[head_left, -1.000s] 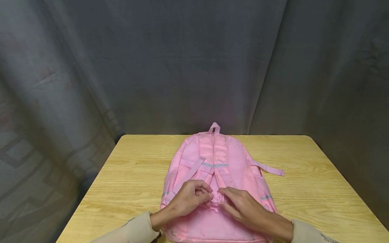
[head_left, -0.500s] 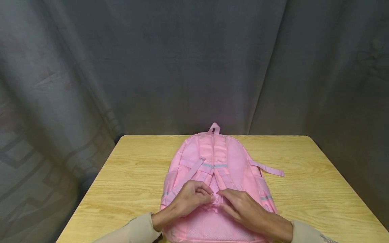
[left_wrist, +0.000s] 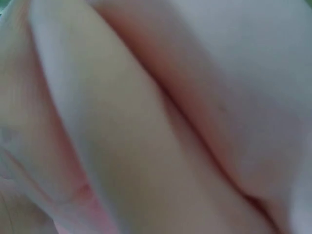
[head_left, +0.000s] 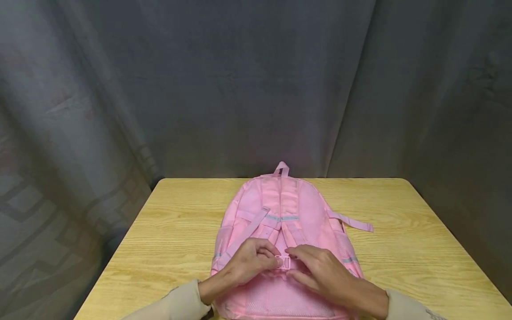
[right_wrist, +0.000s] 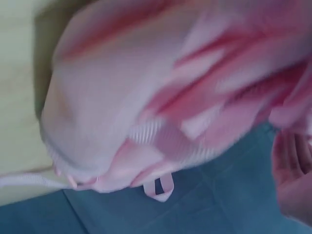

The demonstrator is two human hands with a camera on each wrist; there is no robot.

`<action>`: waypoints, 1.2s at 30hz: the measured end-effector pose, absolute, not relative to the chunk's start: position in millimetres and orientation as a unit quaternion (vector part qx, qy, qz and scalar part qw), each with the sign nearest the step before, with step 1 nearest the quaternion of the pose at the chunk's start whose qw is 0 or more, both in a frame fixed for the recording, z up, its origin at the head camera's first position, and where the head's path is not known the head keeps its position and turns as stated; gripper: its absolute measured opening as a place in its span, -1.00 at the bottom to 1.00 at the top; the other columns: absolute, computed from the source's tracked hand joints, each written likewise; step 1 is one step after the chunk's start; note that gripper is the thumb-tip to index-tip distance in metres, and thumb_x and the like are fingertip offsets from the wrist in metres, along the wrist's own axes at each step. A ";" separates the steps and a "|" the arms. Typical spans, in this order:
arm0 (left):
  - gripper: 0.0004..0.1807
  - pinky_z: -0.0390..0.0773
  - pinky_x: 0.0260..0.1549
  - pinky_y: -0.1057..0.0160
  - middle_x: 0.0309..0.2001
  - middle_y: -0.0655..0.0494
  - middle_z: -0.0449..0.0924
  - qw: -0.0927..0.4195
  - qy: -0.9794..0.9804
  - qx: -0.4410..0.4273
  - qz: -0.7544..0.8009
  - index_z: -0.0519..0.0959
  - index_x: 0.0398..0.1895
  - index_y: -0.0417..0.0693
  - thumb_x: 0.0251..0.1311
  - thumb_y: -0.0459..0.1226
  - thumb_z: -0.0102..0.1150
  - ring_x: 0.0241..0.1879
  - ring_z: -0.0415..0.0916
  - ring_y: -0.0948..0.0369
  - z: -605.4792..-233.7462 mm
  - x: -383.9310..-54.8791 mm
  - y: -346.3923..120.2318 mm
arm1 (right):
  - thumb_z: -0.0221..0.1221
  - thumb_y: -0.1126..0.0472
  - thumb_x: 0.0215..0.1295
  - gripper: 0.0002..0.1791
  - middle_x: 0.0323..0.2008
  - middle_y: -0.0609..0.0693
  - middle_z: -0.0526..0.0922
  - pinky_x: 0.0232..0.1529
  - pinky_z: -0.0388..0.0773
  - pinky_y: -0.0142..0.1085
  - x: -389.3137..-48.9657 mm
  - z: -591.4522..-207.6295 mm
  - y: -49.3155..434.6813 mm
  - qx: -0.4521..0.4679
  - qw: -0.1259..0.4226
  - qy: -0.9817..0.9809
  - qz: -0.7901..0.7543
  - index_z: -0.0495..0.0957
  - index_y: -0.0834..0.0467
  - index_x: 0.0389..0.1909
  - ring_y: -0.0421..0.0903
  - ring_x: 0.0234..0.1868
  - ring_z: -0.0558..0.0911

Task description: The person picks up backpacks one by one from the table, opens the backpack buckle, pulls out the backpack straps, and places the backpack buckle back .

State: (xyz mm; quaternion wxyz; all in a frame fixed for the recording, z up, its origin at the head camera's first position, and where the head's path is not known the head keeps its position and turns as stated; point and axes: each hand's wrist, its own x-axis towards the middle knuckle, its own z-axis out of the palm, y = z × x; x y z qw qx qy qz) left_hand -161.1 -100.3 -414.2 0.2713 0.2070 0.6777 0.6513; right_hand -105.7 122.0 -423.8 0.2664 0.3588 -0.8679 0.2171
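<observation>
Centrally sited: pink side-release buckle between both hands, on backpack

Nearest you, beige sleeves (head_left: 172, 304) cover both your forearms. Your left hand (head_left: 249, 263) pinches one end of the pink plastic buckle (head_left: 286, 262) between thumb and fingers; blurred fingers fill most of the left wrist view. Your right hand (head_left: 322, 272) sits at the buckle's other end, thumb and forefinger apart; whether they grip it cannot be told. The buckle is over the lower middle of the pink backpack (head_left: 310, 204), which lies on the wood-grain table (head_left: 180, 240), back panel up. Beyond the hands, one webbing strap (head_left: 255, 224) slants across the pack's left half; another webbing tail (head_left: 357, 223) extends off its right side onto the tabletop. Farther up, two padded shoulder straps (head_left: 290, 198) run side by side toward the top carry handle (head_left: 285, 167). Behind the table hangs a dark grey curtain (head_left: 240, 89).
</observation>
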 end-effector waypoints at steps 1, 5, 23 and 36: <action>-0.82 0.74 -0.40 0.14 -0.45 -0.03 0.69 0.274 0.673 0.206 0.655 0.59 -0.27 -0.40 0.09 -0.46 0.33 -0.45 0.72 0.08 -414.5 -161.7 -100.1 | 0.37 0.06 0.22 -0.59 -0.15 -0.08 0.70 -0.13 0.62 -0.43 -106.7 -422.3 123.4 0.360 0.268 -0.867 0.215 0.60 0.17 0.02 -0.24 -0.19 0.67; -0.82 0.74 -0.41 0.15 -0.46 0.05 0.65 0.280 0.665 0.201 0.662 0.57 -0.26 -0.41 0.08 -0.46 0.31 -0.46 0.71 0.11 -416.2 -162.6 -99.4 | 0.41 0.16 0.12 -0.61 -0.18 -0.11 0.66 -0.19 0.56 -0.50 -110.3 -417.0 127.6 0.370 0.256 -0.866 0.216 0.61 0.17 -0.03 -0.31 -0.25 0.58; -0.82 0.68 -0.50 0.30 -0.46 0.10 0.66 0.276 0.682 0.205 0.645 0.61 -0.24 -0.36 0.10 -0.42 0.32 -0.52 0.60 0.24 -415.3 -160.9 -99.2 | 0.35 0.30 0.00 -0.72 -0.29 -0.27 0.52 -0.35 0.45 -0.58 -106.8 -406.9 124.1 0.328 0.203 -0.898 0.213 0.55 0.03 -0.25 -0.44 -0.38 0.39; -0.76 0.73 -0.39 0.16 -0.33 -0.09 0.72 0.310 0.663 0.203 0.651 0.62 -0.12 -0.35 0.16 -0.40 0.30 -0.35 0.74 -0.01 -414.0 -156.9 -98.3 | 0.23 0.29 0.33 -0.88 -0.48 -0.29 0.57 -0.42 0.56 -0.43 -112.2 -400.8 134.5 0.246 -0.048 -0.865 0.436 0.62 -0.02 -0.34 -0.40 -0.43 0.50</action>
